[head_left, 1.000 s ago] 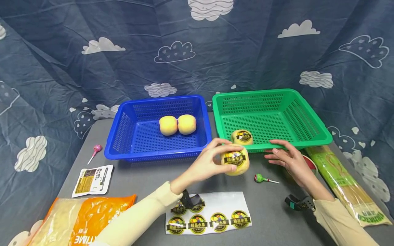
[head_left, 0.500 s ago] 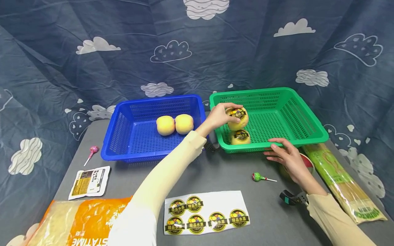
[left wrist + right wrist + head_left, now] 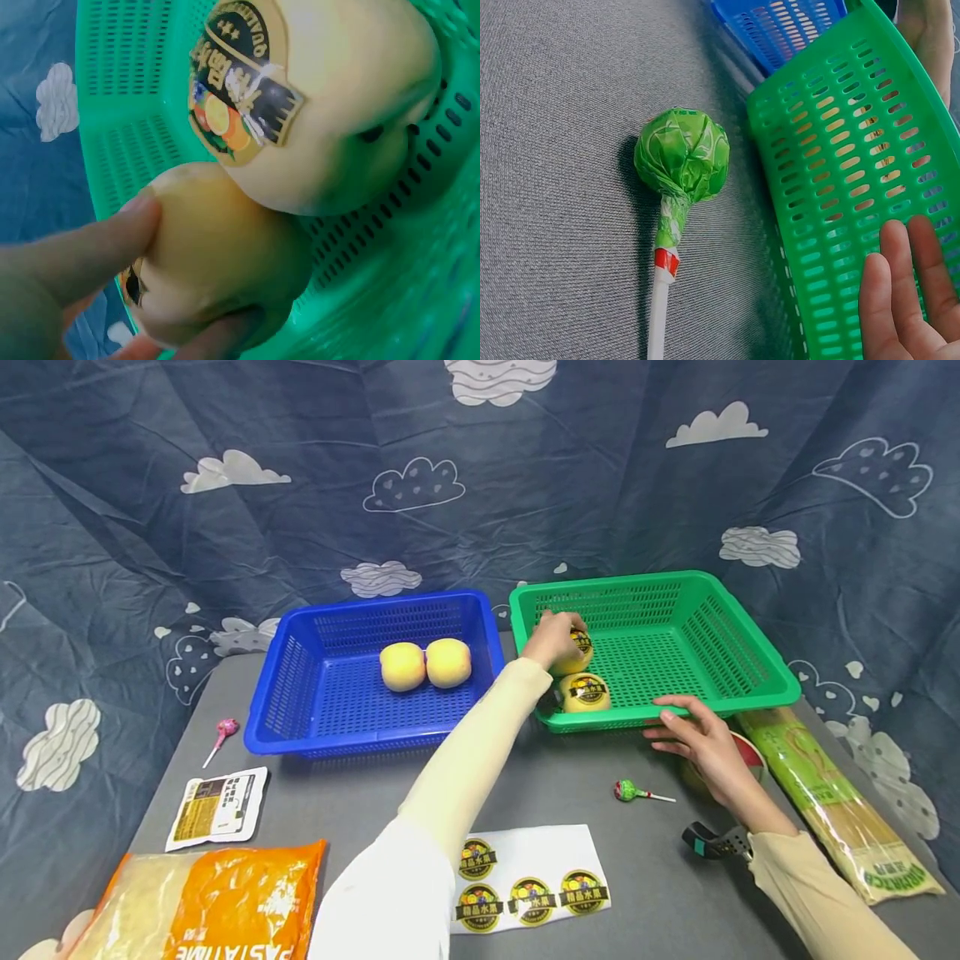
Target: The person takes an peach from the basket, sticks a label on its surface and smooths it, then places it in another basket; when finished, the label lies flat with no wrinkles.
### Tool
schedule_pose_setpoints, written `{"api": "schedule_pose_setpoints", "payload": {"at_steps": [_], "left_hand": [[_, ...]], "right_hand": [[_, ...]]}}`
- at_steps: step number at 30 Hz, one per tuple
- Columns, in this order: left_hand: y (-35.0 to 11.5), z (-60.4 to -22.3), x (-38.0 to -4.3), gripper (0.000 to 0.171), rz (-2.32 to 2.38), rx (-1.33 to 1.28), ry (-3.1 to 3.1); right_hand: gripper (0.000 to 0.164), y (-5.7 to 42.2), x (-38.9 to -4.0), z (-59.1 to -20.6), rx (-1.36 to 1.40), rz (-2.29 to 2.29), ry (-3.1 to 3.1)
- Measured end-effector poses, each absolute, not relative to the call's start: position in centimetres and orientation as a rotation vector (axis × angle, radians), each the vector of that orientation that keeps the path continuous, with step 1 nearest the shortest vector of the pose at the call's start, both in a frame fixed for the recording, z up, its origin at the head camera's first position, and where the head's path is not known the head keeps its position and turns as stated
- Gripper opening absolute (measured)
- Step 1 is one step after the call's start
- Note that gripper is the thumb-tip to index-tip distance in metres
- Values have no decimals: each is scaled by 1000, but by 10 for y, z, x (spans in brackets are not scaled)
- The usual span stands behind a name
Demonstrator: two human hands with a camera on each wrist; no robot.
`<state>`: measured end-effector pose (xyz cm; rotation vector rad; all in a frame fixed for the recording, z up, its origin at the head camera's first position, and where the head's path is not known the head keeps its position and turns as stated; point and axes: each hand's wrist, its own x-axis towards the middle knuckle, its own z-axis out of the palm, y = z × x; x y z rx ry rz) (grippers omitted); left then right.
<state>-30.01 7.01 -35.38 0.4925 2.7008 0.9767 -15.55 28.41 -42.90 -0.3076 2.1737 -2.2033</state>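
My left hand (image 3: pixel 553 642) is inside the green basket (image 3: pixel 757 647) at its left side. Its thumb and fingers grip a yellow peach (image 3: pixel 225 240) that bears a round black-and-gold label. Against that peach sits a second labelled peach (image 3: pixel 586 695), in the basket's near left corner. Two plain peaches (image 3: pixel 448 662) lie side by side in the blue basket (image 3: pixel 375 742). My right hand (image 3: pixel 708 752), fingers loosely extended, is at the green basket's front wall and holds nothing. Whether its fingertips touch the wall, I cannot tell.
A green lollipop (image 3: pixel 681 156) lies before the green basket. A label sheet (image 3: pixel 551 843) is partly under my left sleeve. At right lie a noodle packet (image 3: pixel 832 802) and a round red-topped thing (image 3: pixel 752 757) behind my hand. A pink lollipop (image 3: pixel 227 727), white pouch (image 3: pixel 217 807) and pasta bag (image 3: pixel 240 893) are at left.
My left hand has carried the labelled peach from in front of the green basket over its rim and down inside, behind the other labelled one. My right hand has stayed in place.
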Motion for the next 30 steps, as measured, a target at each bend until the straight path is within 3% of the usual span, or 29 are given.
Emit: {"api": "schedule_pose_setpoints", "payload": {"at_steps": [7,10,14,19,25,30], "left_hand": [[79,-368,-311,42,832,304,2649],[85,-402,-340,48,797,363,2607],[79,-402,-347,57,755,473,2533],[53,-332,-304,56,824,598,2481],[4,-287,-273,44,1350,859,2379],[-46,-277,-236,39,1802,922,2131]], "right_hand": [[31,280,-157,-427,-324,-2198,2160],[29,279,-157,-426,-331,-2210,2145],[30,282,-157,-428,-327,-2180,2182],[37,301,-169,-453,-358,-2213,2141],[49,317,-180,-481,-326,-2228,2125],[41,289,-161,-432,-317,-2156,2142]]}}
